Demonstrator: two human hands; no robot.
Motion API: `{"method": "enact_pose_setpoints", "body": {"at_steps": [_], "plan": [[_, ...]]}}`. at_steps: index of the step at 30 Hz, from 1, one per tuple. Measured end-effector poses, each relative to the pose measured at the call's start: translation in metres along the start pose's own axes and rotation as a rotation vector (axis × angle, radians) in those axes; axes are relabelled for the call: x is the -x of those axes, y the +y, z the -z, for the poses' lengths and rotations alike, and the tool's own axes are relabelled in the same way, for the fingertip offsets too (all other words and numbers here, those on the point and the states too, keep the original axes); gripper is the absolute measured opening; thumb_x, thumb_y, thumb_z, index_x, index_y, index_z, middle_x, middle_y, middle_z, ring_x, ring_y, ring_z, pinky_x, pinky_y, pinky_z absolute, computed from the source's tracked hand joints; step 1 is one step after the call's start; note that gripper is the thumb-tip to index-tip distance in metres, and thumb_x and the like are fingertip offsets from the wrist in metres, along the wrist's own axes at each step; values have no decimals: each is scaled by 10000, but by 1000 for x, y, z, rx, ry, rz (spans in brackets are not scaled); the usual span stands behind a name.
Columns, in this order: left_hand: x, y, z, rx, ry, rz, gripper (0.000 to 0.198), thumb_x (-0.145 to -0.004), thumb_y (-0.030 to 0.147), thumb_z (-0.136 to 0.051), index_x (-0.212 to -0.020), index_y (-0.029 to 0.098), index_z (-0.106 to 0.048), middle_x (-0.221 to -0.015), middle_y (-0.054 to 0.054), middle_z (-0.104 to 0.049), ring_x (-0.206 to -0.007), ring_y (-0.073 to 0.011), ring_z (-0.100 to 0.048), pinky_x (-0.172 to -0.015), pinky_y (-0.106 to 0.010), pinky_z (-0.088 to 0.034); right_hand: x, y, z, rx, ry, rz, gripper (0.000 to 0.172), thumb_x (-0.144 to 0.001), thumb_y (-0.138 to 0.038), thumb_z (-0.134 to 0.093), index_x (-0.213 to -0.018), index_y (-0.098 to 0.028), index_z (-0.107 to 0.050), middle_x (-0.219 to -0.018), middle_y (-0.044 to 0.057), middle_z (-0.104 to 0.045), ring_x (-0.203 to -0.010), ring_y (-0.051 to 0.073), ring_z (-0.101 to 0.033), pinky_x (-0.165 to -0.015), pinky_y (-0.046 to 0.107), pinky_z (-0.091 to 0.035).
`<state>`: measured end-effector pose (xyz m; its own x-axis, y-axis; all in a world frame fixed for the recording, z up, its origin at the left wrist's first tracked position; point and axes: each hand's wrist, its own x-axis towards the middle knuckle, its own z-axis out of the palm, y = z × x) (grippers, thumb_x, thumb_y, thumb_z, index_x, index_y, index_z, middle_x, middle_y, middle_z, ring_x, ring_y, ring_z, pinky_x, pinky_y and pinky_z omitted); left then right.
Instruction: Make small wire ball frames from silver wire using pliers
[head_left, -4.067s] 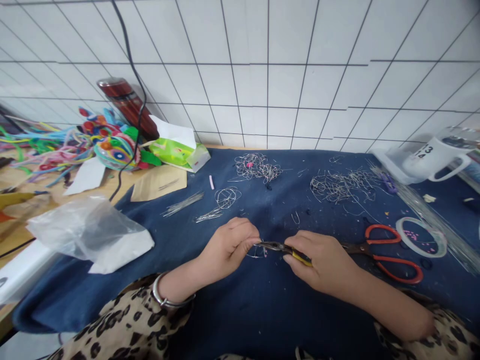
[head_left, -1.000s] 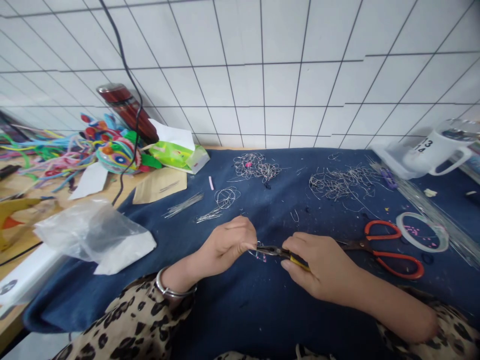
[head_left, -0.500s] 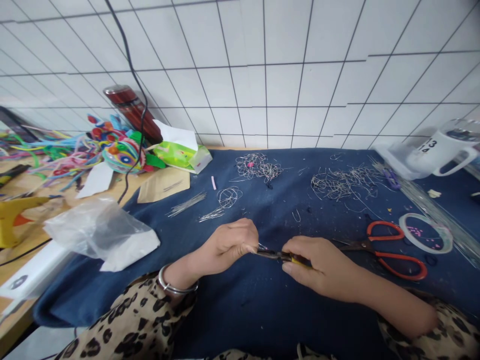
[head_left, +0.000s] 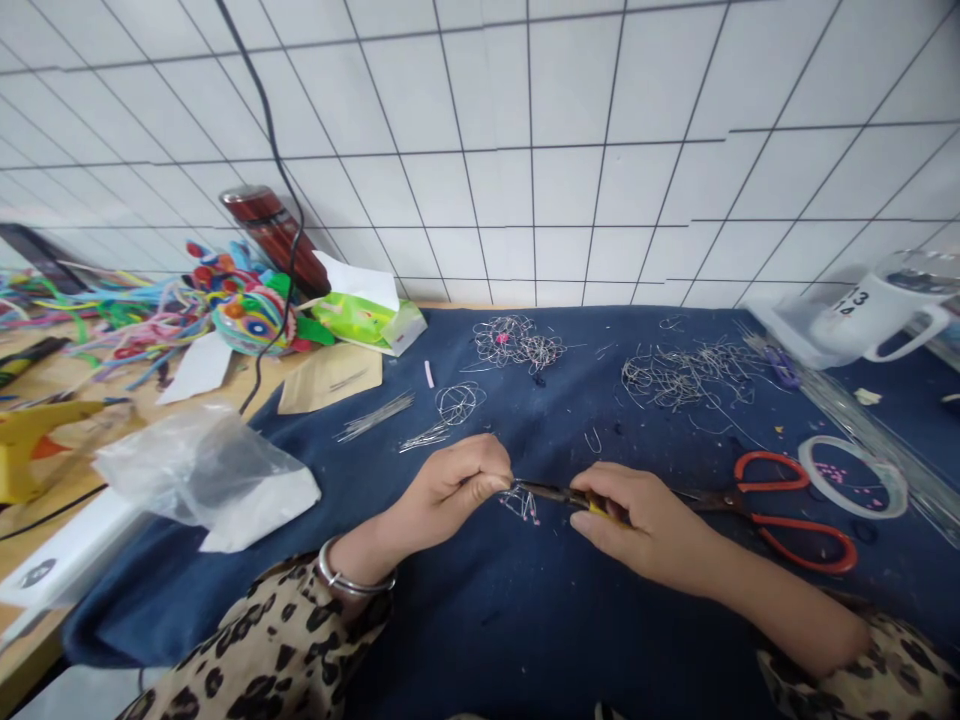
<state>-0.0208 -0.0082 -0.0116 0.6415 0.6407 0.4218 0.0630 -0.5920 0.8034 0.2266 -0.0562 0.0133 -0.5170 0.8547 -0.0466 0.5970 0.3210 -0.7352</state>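
Observation:
My right hand is closed round the yellow handles of a pair of pliers, whose dark jaws point left toward my other hand. Pinched between the thumb and fingers of my left hand is a small wire piece with pink beads. It hangs just below the plier jaws, and its upper part is hidden by my fingertips. The jaw tips meet the wire at those fingertips. Red-handled scissors lie to the right of my right hand. A small bent wire lies on the cloth beyond the pliers.
A dark blue cloth covers the table. Tangled wire, a beaded wire bundle and straight wires lie toward the wall. A round dish holds pink beads. At left are a plastic bag and a yellow glue gun.
The beaded wire piece now shows below the plier jaws, where little of it showed before. The pliers have tilted slightly, and my right hand has shifted a little right.

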Motion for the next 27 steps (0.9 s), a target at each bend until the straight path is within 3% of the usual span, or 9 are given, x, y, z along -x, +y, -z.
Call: {"method": "enact_pose_setpoints", "body": {"at_steps": [20, 27], "plan": [[-1, 0, -2, 57, -52, -37, 199, -910, 246, -438, -832, 162, -602, -718, -65, -576, -732, -171, -539, -701, -334, -455, 3, -5, -4, 95, -38, 25, 179, -838, -319, -493, -911, -188, -592, -757, -1, -546, -662, 122, -491, -622, 252, -360], [1, 0, -1, 105, -56, -43, 151, -895, 197, -471, -858, 164, -613, -737, -66, -583, -742, -170, -543, -703, -336, -453, 2, -6, -5, 32, -57, 31, 188, -851, -331, -485, -898, -187, -596, -754, -6, -547, -662, 113, -483, -625, 244, -357]]}}
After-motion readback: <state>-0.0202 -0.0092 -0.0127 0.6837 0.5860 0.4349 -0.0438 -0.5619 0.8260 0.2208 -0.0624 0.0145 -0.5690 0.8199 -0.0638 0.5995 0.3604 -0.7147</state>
